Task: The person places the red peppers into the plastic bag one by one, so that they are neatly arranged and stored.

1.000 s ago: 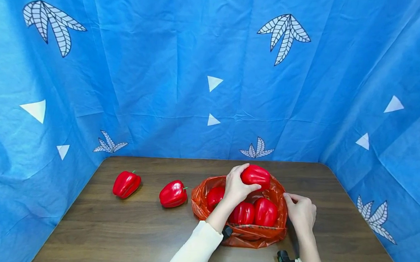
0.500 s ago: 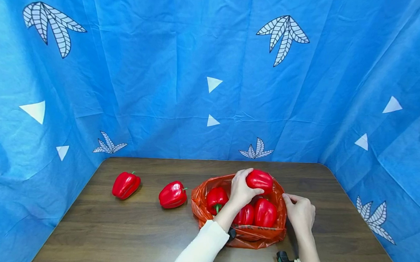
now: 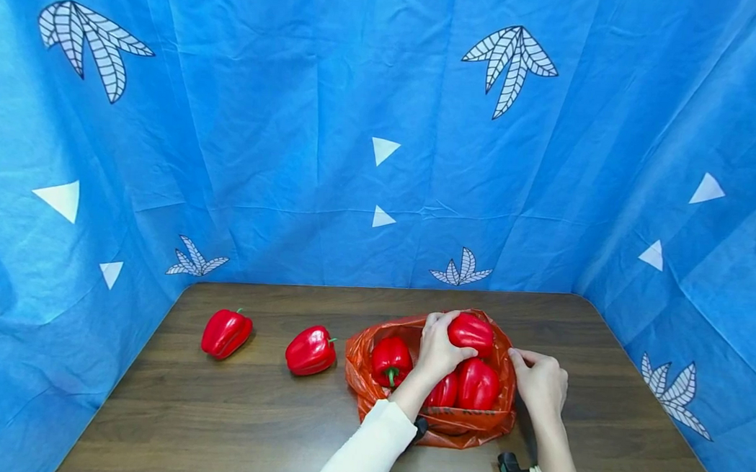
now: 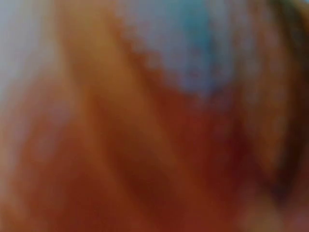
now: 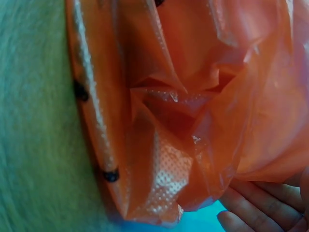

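My left hand [image 3: 439, 348] grips a red bell pepper [image 3: 471, 334] inside the mouth of an orange-red plastic bag [image 3: 362, 387], at its back right. Several more peppers lie in the bag, among them one with a green stem [image 3: 391, 362] at the left and one at the front right [image 3: 478, 385]. The bag's right rim is pinched between thumb and finger of my right hand [image 3: 541, 383]. In the right wrist view the crinkled bag wall [image 5: 193, 121] fills the middle, with fingers [image 5: 256, 208] at lower right. The left wrist view is too blurred to make out the pepper.
Two red bell peppers lie on the wooden table [image 3: 210, 428] left of the bag: one nearer [image 3: 311, 350], one farther left [image 3: 227, 333]. A blue patterned cloth [image 3: 279, 150] hangs behind and on both sides.
My left hand has moved right and slightly down into the bag with its pepper. The stemmed pepper at the bag's left has come into fuller view. My right hand stays at the rim.
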Demonstrator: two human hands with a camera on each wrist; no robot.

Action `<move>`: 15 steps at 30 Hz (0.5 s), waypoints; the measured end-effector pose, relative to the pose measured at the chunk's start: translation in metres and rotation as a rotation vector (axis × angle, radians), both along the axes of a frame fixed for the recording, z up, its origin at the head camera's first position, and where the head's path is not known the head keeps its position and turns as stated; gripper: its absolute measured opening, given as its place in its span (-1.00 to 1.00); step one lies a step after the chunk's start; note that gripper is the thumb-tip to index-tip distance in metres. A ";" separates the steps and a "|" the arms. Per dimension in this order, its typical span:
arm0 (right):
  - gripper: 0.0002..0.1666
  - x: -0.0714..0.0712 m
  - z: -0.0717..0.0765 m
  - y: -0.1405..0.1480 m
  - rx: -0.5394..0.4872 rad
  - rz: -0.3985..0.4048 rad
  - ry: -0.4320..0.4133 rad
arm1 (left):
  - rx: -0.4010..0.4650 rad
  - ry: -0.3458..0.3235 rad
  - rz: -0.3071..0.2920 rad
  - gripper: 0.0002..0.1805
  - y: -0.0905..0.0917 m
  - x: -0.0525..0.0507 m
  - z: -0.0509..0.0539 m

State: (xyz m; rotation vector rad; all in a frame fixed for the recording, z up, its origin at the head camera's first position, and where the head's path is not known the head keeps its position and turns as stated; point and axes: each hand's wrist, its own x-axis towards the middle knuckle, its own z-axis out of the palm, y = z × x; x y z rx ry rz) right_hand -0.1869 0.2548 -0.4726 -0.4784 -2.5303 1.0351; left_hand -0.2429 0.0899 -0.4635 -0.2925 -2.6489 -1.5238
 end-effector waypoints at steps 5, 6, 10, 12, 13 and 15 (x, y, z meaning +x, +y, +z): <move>-0.64 0.000 0.000 0.000 -0.009 -0.003 -0.011 | -0.040 -0.005 -0.025 -0.24 -0.001 0.001 -0.001; -0.64 0.000 0.000 0.000 -0.007 -0.004 -0.011 | -0.046 -0.003 -0.029 -0.25 -0.001 0.001 -0.001; -0.65 -0.001 0.000 0.000 0.001 -0.004 -0.002 | -0.055 0.015 -0.051 -0.31 -0.002 0.002 -0.001; -0.65 -0.001 0.000 0.000 0.003 -0.002 0.004 | -0.070 0.035 -0.058 -0.33 -0.003 0.002 -0.002; -0.65 -0.001 0.000 0.000 0.003 -0.002 0.006 | -0.071 0.036 -0.063 -0.34 -0.003 0.003 -0.003; -0.65 -0.001 0.000 0.000 0.005 -0.003 0.010 | -0.077 0.028 -0.068 -0.35 -0.003 0.002 -0.003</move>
